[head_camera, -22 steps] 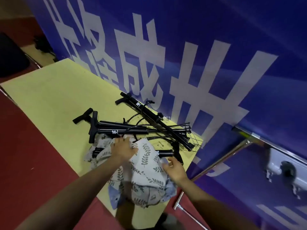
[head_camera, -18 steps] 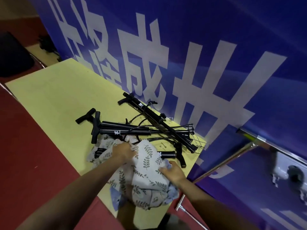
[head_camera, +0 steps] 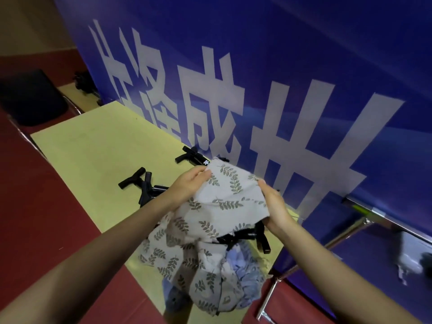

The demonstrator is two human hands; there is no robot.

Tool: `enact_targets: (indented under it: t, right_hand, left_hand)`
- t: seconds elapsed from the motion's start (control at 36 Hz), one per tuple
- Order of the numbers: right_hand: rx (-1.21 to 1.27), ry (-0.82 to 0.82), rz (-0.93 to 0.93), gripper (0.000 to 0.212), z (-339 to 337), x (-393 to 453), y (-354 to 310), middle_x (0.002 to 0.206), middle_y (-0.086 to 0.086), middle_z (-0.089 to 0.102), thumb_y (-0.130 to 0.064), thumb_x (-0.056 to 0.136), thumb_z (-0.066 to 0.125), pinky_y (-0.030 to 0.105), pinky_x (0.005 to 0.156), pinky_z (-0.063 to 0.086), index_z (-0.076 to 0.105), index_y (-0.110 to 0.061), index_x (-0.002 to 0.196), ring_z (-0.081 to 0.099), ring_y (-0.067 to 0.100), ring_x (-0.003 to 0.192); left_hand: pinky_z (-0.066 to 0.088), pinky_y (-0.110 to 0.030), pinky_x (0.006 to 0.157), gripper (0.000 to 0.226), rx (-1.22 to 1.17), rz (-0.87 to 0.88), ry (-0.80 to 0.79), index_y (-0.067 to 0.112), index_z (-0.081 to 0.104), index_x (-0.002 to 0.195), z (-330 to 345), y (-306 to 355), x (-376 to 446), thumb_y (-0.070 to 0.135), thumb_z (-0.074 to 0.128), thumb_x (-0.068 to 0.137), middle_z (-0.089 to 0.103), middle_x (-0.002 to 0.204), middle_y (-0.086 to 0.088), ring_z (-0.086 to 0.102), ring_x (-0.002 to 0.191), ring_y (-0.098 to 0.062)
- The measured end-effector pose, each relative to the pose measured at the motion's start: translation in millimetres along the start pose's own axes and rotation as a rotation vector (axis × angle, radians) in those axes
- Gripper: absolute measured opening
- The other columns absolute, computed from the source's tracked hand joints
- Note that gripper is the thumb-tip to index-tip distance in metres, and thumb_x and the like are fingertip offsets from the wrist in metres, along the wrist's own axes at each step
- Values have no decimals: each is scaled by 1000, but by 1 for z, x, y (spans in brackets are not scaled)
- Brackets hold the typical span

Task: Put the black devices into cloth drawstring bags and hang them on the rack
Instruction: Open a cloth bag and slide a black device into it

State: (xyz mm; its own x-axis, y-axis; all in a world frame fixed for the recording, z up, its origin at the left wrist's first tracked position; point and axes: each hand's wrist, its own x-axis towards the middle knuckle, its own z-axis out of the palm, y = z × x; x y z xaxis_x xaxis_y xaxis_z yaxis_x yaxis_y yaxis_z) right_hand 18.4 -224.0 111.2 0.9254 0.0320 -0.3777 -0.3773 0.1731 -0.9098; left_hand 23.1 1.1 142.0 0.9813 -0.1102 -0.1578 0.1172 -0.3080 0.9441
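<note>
Both hands grip leaf-print bag (lifted).

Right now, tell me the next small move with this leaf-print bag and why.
Probably spread the bag's mouth. Both the left hand and right hand grip the leaf-print bag raised above the table, while the black devices lie unbagged beneath.

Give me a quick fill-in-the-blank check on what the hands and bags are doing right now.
1. Both hands, left hand and right hand, hold up a cloth bag printed with a ____ pattern.
2. The black devices lie on a ____ tabletop.
3. Behind the table stands a ____ banner with white characters.

Missing words: leaf; yellow; blue
</note>
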Motion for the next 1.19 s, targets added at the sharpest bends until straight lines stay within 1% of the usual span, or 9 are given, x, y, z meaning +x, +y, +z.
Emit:
enact_targets:
  t: [0.22,0.36,0.5,0.61,0.72,0.81,0.92,1.06,1.19]
  right_hand:
    - [114,156,-54,36,-16,10,-73,116,12,67,-31,92,62,40,88,53,61,-12,123,66,29,102]
    - [170,262,-83,15,-44,10,-91,90,10,69,-26,91,64,36,75,54,68,-12,91,66,26,81]
    - [-199,367,-166,26,-68,7,-67,87,0,67,-31,90,64,33,52,46,62,-13,110,60,28,71]
    - [-501,431,-372,45,-71,-17,-45,124,-2,55,-36,90,63,35,89,48,52,-21,131,54,17,113]
    - [-381,146,-379,20,-45,-56,-46,103,-1,66,-33,95,56,41,91,52,63,-22,109,64,14,98]
    - [-400,-66,-282,37,-26,-72,-43,103,8,68,-52,89,55,45,86,53,66,-21,107,66,21,95]
    - [-384,-1,-254,42,-16,-69,-46,97,16,72,-47,93,55,48,84,53,71,-8,97,67,36,92]
    - [-416,75,-245,43,-15,-62,-46,86,12,74,-35,100,45,37,77,51,71,-4,84,65,21,76]
    - [-456,99,-269,44,-13,-58,-39,86,14,72,-32,102,42,38,75,52,69,-1,87,66,24,77]
  left_hand:
    - [53,-23,79,13,66,-101,-194,28,71,92,30,22,2,37,74,82,73,93,13,70,87,-6]
    - [48,-42,101,27,-258,-178,-168,10,70,108,41,27,-1,30,61,93,74,106,-9,68,103,-27]
    - [55,-24,65,30,-474,-201,-131,16,63,115,58,42,-5,34,43,102,75,93,-1,72,83,-15]
    - [53,-19,59,32,-478,-157,-95,17,61,109,68,55,-6,37,37,104,74,87,-1,72,75,-10]
    - [52,-37,91,38,-547,-177,-84,4,62,112,76,60,-8,31,37,102,69,111,-18,68,100,-28]
    - [47,-46,102,35,-577,-153,-146,-3,54,121,81,61,-8,21,35,102,60,124,-26,61,109,-35]
    - [47,-37,102,32,-595,-68,-265,1,55,128,84,61,-9,6,39,101,63,125,-19,61,118,-28]
    - [53,-28,88,25,-591,-17,-291,8,62,115,81,58,-13,5,43,100,70,112,-9,65,105,-18]
    - [50,-42,93,32,-506,-63,-220,19,55,128,77,49,-19,30,51,99,66,120,-7,64,106,-22]
